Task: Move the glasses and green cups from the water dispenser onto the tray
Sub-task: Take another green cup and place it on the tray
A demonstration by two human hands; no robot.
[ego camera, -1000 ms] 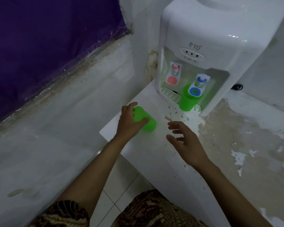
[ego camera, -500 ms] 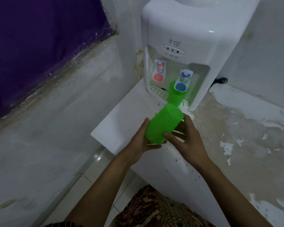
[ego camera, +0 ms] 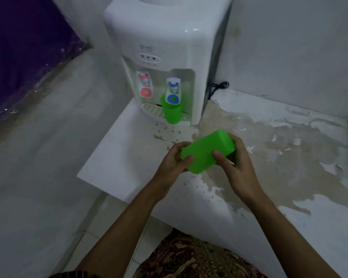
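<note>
We hold one cup [ego camera: 207, 152] tipped sideways over the counter [ego camera: 113, 157], left hand [ego camera: 174, 162] & right hand [ego camera: 237, 167] both curled round it, prob. a hand-to-hand pass. 2nd cup [ego camera: 171, 110] upright under dispenser [ego camera: 169, 47] tap. Tray not in view.

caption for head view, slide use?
Both hands, left hand and right hand, hold a tilted green cup; second cup under dispenser's blue tap.
</note>
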